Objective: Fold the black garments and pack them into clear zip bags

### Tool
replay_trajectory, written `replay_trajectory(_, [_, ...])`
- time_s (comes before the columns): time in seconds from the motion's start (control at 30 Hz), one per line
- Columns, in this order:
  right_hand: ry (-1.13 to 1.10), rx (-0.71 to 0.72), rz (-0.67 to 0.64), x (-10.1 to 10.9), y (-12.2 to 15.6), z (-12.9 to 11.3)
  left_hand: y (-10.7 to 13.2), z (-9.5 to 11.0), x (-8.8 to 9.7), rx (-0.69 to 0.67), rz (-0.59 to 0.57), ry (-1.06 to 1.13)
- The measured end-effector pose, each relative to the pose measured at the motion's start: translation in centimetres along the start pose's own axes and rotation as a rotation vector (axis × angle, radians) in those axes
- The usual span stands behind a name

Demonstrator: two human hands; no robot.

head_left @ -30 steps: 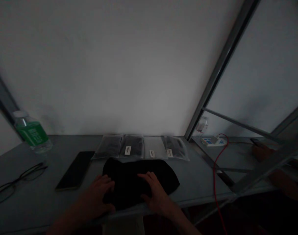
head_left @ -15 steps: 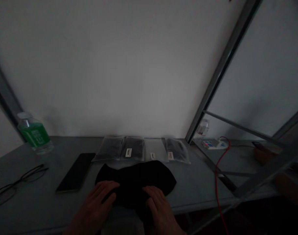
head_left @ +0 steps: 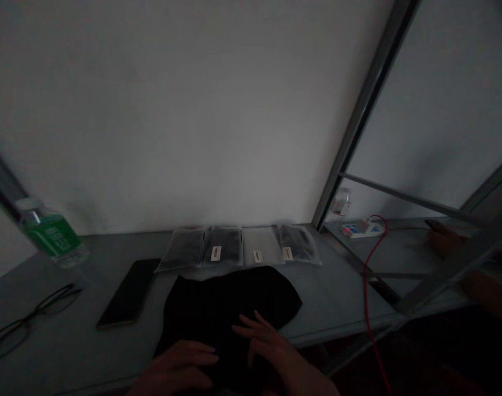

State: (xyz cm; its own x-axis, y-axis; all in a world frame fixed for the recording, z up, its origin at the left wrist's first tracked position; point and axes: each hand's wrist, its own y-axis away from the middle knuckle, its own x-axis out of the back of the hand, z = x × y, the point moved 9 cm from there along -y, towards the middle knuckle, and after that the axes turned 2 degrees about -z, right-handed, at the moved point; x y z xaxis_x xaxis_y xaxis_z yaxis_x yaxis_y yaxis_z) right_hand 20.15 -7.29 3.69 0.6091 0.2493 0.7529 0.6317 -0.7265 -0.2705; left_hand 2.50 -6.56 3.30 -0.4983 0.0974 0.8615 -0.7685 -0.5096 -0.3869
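A piece of black cloth (head_left: pixel 230 297) lies spread on the grey tabletop in front of me; its exact kind is too dark to make out. My left hand (head_left: pixel 179 366) rests on its near left part, fingers stretched out and lying over the fabric. On the near right part is my right hand (head_left: pixel 271 346), open with its fingers spread. Just beyond the cloth several flat clear plastic bags lie in a row. One holds dark contents (head_left: pixel 223 246), while another looks pale (head_left: pixel 261 246). Small white labels show on some of them.
To the left are a phone (head_left: pixel 129 292), eyeglasses (head_left: pixel 32 319) and a green-labelled bottle (head_left: pixel 55 236). A metal frame post (head_left: pixel 362 121) and a red cable (head_left: pixel 365 291) stand to the right. Beyond them are a power strip (head_left: pixel 362 228), a clear bottle (head_left: pixel 340 203) and another person's hand (head_left: pixel 445 239).
Both hands have shifted nearer to me, my left hand most. The cloth's left side now reaches further towards me, covering more of the near tabletop. My right fingers have spread apart.
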Motion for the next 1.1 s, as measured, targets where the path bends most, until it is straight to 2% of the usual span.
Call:
replay_trajectory(0.07, [-0.003,-0.099,0.127,2.2,0.1,1.3,-1.2,-2.4,-0.7,0.22,0.018,-0.032])
replay_trajectory(0.13, [0.086,-0.251,0.27,4.1,0.5,3.6,-2.1,-4.3,-1.9,0.361,-0.017,-0.11])
replay_trajectory(0.23, [0.244,-0.392,0.328,5.1,1.0,6.9,-2.8,-5.3,-4.4,0.33,-0.109,-0.206])
replay_trajectory(0.37, [0.311,-0.374,0.333,5.1,1.8,9.1,-2.5,-5.9,-5.9,0.32,-0.159,-0.311])
replay_trajectory(0.47, [0.35,-0.336,0.307,4.9,2.5,9.0,-2.9,-5.9,-6.0,0.358,-0.203,-0.331])
replay_trajectory(0.63, [0.31,-0.311,0.147,3.5,4.6,7.0,-4.3,-6.2,-5.5,0.448,-0.238,-0.331])
replay_trajectory(0.7, [0.28,-0.261,0.167,3.7,5.5,5.7,-4.8,-6.1,-5.5,0.45,-0.237,-0.327])
replay_trajectory(0.8, [0.284,-0.162,0.264,4.6,6.0,3.7,-5.4,-6.2,-5.7,0.417,-0.213,-0.319])
replay_trajectory(0.9, [0.329,-0.114,0.297,4.7,4.4,2.2,-6.2,-6.6,-6.1,0.386,-0.187,-0.324])
replay_trajectory(1.0, [0.341,-0.106,0.114,1.9,1.4,2.0,-6.8,-6.9,-6.3,0.361,-0.168,-0.345])
replay_trajectory(1.07, [0.383,-0.12,-0.003,-0.5,0.0,2.8,-6.7,-6.7,-5.7,0.347,-0.13,-0.381])
replay_trajectory(1.1, [0.432,-0.123,-0.02,-1.4,-0.3,3.4,-6.3,-6.4,-5.1,0.344,-0.091,-0.415])
